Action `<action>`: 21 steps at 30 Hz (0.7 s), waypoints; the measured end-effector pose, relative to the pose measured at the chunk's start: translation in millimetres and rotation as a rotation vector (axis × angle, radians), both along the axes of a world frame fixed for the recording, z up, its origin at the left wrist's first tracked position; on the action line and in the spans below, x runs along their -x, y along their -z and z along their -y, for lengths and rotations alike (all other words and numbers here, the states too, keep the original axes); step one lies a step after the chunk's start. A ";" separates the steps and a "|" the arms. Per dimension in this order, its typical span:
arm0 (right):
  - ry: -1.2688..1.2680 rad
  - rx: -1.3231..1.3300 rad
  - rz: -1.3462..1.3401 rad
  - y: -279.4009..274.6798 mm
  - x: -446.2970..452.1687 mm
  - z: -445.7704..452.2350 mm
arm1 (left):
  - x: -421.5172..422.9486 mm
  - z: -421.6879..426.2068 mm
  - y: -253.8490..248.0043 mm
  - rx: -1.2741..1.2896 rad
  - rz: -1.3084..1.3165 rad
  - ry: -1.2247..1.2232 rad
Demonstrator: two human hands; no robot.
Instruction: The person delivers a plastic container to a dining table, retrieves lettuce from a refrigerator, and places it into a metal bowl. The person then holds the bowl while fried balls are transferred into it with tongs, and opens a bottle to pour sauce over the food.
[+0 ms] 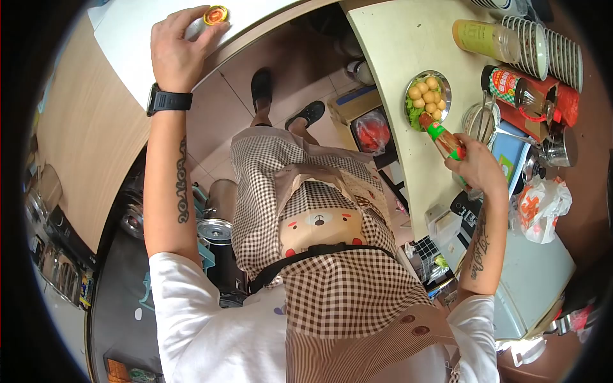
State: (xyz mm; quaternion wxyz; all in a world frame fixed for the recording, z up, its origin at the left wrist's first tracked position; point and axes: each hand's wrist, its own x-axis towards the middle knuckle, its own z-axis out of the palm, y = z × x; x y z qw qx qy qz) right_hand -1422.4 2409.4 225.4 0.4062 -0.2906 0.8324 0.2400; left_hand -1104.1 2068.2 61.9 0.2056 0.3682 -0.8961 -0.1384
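Observation:
My left hand [179, 48] is over the white surface at the upper left, thumb and fingers closed on a small round cap [216, 15] with a yellow rim and a red inside. At the right, my right hand [479, 167] grips a sauce bottle [447, 140] with a green and red label. The bottle is tilted, its neck at the lower edge of a round metal dish [447, 96]. Several round, yellowish balls [429, 96] lie in the dish with green lettuce leaves [412, 116].
Stacked cups [535, 54], a jar of yellow liquid [476, 38] and a dark sauce bottle [504, 86] stand right of the dish. A strainer [486, 121] lies nearer. A white plastic bag [543, 207] is at the right. A lidded pot [214, 231] is low at the left.

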 end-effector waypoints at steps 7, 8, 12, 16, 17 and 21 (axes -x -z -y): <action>0.021 0.096 -0.073 -1.2 -10.7 3.4 | 53.1 -101.1 -41.6 -0.249 -0.374 0.270; -0.024 0.149 -0.102 0.0 -12.1 1.6 | 77.1 -131.2 -53.9 -0.295 -0.324 0.441; -0.014 0.103 -0.094 -2.0 -15.5 14.1 | 170.5 -264.2 -24.8 -0.636 -0.439 0.664; -0.020 0.095 -0.110 5.3 -20.4 15.3 | 204.9 -309.9 -20.9 -0.844 -0.560 0.574; -0.030 0.114 -0.128 6.3 -22.1 14.4 | 207.5 -313.4 -19.1 -0.848 -0.576 0.557; 0.102 0.299 -0.143 1.9 -26.6 0.0 | 209.8 -318.1 -10.3 -0.786 -0.599 0.561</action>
